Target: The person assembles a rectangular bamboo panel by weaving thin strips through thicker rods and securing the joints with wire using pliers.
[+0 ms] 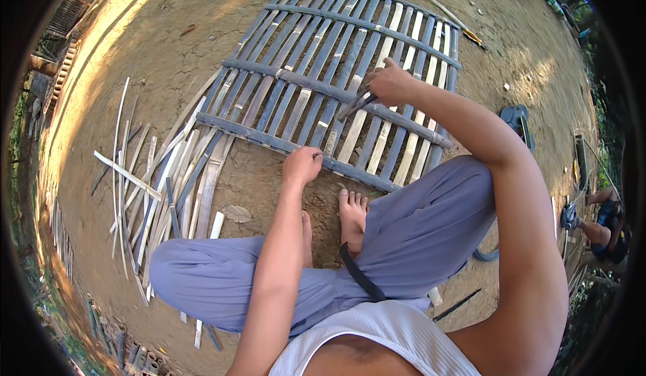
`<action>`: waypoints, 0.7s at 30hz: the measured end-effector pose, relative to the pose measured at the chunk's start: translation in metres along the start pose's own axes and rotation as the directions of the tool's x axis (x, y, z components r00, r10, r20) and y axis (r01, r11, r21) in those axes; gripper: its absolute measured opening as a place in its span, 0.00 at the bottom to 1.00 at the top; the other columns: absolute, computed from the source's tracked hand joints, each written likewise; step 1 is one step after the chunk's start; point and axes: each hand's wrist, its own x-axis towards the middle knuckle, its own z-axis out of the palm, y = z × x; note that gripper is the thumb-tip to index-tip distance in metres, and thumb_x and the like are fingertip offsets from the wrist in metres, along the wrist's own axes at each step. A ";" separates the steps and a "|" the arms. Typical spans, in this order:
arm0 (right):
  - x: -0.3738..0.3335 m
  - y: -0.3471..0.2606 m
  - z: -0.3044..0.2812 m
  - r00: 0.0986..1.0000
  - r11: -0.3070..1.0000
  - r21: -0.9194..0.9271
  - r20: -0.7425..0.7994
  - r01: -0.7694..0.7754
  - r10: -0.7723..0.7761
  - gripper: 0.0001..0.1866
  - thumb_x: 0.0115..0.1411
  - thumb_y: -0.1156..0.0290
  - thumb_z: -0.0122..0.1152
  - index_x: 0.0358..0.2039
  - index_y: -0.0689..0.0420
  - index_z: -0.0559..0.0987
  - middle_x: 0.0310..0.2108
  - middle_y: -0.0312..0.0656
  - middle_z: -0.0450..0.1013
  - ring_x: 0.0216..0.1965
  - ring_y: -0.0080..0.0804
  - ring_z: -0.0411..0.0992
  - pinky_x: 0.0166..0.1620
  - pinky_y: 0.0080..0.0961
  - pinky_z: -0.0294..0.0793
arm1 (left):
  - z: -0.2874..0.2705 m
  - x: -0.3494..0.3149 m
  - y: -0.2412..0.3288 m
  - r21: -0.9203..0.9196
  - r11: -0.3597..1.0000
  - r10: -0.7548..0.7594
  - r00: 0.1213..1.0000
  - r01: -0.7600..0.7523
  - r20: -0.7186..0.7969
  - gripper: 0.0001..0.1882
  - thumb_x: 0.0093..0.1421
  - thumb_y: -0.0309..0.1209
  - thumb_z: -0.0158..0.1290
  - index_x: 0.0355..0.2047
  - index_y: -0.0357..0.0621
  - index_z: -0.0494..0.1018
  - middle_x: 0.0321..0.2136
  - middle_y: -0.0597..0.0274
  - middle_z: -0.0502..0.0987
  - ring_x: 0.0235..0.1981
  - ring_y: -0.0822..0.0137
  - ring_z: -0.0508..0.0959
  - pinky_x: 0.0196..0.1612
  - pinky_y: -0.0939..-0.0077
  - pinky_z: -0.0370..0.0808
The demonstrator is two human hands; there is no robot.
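A slatted bamboo panel [289, 76] lies on the dirt before me, its grey and pale strips crossed by thicker bamboo rails. At its near rail [252, 133] my left hand [302, 166] is closed, fingertips pressed together against the bamboo; whatever they pinch is too small to make out. Over the panel's right half, my right hand [391, 83] is raised and wrapped round a dark hammer-like tool [355, 107]. That tool is slightly blurred and points down and left toward the slats. My bare feet [352, 216] rest just short of the near rail.
Loose split bamboo strips [182, 174] are heaped left of the panel. A long thin pole [431, 2] lies beyond its far right corner. Dark sandals [517, 121] sit to the right, and another person [605, 224] is at the far right edge.
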 end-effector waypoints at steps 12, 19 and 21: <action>-0.271 -0.131 0.201 0.274 0.033 0.788 0.175 -0.614 0.946 0.19 0.62 0.58 0.62 0.37 0.65 0.80 0.37 0.61 0.73 0.44 0.61 0.72 0.49 0.50 0.71 | -0.014 0.020 -0.057 -0.589 0.790 -0.226 0.974 0.171 -0.020 0.10 0.64 0.32 0.59 0.41 0.40 0.83 0.29 0.67 0.83 0.27 0.75 0.78 0.32 0.77 0.74; -0.308 -0.193 0.258 0.204 -0.023 0.660 0.265 -0.751 0.942 0.18 0.61 0.60 0.64 0.45 0.60 0.81 0.47 0.58 0.74 0.52 0.56 0.71 0.55 0.46 0.70 | -0.083 0.002 0.057 -0.864 0.483 -0.225 0.974 0.144 0.036 0.12 0.66 0.35 0.59 0.45 0.45 0.81 0.17 0.83 0.65 0.13 0.87 0.54 0.16 0.85 0.47; -0.305 -0.159 0.244 0.210 0.125 0.701 0.035 -0.702 0.977 0.20 0.62 0.61 0.64 0.50 0.60 0.81 0.52 0.57 0.74 0.55 0.53 0.72 0.57 0.42 0.71 | -0.098 -0.009 0.079 -0.947 0.303 -0.136 0.988 0.108 0.069 0.09 0.67 0.32 0.57 0.44 0.44 0.80 0.16 0.83 0.62 0.13 0.87 0.54 0.15 0.87 0.47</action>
